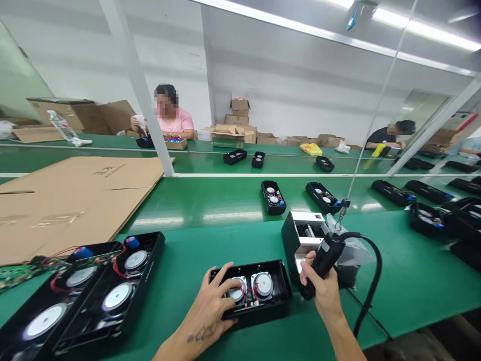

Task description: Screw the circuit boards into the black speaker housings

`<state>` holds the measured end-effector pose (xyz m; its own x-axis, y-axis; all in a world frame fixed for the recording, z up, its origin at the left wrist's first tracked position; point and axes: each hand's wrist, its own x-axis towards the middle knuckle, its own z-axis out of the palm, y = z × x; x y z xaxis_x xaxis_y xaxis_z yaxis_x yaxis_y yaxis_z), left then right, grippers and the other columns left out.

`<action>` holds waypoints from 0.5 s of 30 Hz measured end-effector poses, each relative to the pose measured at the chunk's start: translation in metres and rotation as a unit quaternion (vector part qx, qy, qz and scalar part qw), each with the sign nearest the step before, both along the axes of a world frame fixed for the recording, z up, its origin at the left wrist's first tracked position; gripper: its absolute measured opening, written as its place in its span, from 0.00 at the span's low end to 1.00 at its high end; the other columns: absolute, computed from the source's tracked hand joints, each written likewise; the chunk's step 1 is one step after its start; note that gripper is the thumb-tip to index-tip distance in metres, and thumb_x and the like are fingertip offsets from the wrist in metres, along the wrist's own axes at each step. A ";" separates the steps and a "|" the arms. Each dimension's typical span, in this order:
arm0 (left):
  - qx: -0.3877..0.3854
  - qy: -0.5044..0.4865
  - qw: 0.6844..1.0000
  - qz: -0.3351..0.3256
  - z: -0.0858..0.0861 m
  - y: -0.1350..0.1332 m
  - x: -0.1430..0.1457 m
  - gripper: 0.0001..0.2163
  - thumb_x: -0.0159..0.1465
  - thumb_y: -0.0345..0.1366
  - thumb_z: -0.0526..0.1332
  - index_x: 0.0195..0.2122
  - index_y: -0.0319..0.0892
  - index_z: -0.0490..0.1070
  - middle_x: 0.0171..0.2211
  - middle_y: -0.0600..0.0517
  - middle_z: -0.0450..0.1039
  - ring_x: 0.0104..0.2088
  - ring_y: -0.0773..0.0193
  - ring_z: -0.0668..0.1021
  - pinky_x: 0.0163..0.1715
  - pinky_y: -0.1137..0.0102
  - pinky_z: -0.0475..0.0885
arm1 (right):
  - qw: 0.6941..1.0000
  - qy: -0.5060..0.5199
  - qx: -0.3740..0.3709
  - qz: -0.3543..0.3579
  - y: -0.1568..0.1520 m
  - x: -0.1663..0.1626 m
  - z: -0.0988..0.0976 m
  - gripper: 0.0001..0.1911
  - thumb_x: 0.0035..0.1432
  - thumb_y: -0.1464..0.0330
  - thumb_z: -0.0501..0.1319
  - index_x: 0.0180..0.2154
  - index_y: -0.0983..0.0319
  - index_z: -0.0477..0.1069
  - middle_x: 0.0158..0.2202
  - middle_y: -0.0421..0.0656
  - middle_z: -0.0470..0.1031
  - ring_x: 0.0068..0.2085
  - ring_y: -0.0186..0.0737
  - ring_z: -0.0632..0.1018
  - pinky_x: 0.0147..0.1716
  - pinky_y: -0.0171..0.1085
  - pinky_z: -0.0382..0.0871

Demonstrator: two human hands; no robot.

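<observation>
My left hand (214, 301) rests on an open black speaker housing (259, 293) on the green bench, fingers spread over its left end beside two round drivers with red wires. My right hand (323, 288) is wrapped round a black electric screwdriver (325, 255) that hangs from a cable, its tip pointing down just right of the housing. A black and white box (302, 233) stands behind the screwdriver.
Two more open speaker housings (93, 291) lie at the near left beside a green circuit board (18, 273). Flat cardboard (71, 195) covers the left. Several housings (273, 197) ride the conveyor. Two people sit across at the far side.
</observation>
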<state>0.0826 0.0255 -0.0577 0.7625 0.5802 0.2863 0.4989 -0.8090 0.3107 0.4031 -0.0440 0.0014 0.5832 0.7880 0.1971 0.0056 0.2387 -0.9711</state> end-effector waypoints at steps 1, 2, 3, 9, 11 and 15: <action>0.005 -0.004 1.000 0.000 -0.002 0.001 0.000 0.10 0.54 0.33 0.78 0.35 0.50 0.81 0.56 0.52 0.81 0.75 0.34 0.63 0.72 0.38 0.52 | 1.000 0.005 0.013 -0.016 -0.002 0.005 0.008 0.22 0.59 0.53 0.76 0.45 0.58 0.72 0.22 0.30 0.70 0.20 0.34 0.70 0.25 0.37 0.66; 0.008 -0.007 1.000 0.002 -0.004 0.002 0.001 0.10 0.54 0.33 0.78 0.34 0.50 0.81 0.56 0.52 0.81 0.75 0.34 0.64 0.72 0.38 0.52 | 0.999 0.010 0.030 -0.038 -0.003 0.010 0.017 0.22 0.59 0.54 0.76 0.47 0.57 0.72 0.22 0.29 0.70 0.21 0.33 0.70 0.26 0.36 0.66; 0.009 -0.009 1.000 0.005 -0.005 0.002 0.002 0.10 0.53 0.34 0.78 0.33 0.50 0.80 0.55 0.52 0.81 0.75 0.34 0.64 0.72 0.39 0.53 | 0.997 0.009 0.052 -0.063 -0.005 0.017 0.027 0.23 0.61 0.55 0.75 0.50 0.56 0.71 0.23 0.29 0.70 0.22 0.33 0.71 0.28 0.37 0.67; -0.007 0.001 1.000 0.021 0.004 -0.005 0.014 0.10 0.54 0.34 0.79 0.34 0.49 0.82 0.56 0.51 0.81 0.75 0.33 0.64 0.70 0.38 0.56 | 0.976 -0.139 0.084 -0.143 0.003 0.047 0.056 0.26 0.63 0.58 0.74 0.57 0.56 0.68 0.23 0.29 0.75 0.25 0.38 0.75 0.40 0.44 0.73; -0.013 0.001 1.000 0.023 0.008 -0.007 0.017 0.10 0.55 0.33 0.79 0.35 0.49 0.83 0.56 0.51 0.81 0.75 0.34 0.64 0.70 0.37 0.56 | 0.977 -0.168 0.049 -0.120 0.010 0.049 0.053 0.21 0.63 0.57 0.73 0.50 0.56 0.69 0.22 0.29 0.74 0.24 0.38 0.75 0.39 0.44 0.72; -0.028 0.013 0.999 0.028 0.014 -0.006 0.018 0.09 0.54 0.31 0.80 0.32 0.48 0.82 0.56 0.51 0.82 0.75 0.32 0.64 0.69 0.34 0.57 | 0.982 -0.176 0.007 -0.067 0.012 0.045 0.049 0.19 0.60 0.57 0.74 0.46 0.57 0.70 0.21 0.29 0.73 0.22 0.38 0.74 0.33 0.42 0.72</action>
<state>0.1008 0.0198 -0.0436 0.7359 0.6359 0.2327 0.5509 -0.7621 0.3401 0.4480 -0.0321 0.0500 0.5750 0.7044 0.4161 0.3731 0.2268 -0.8996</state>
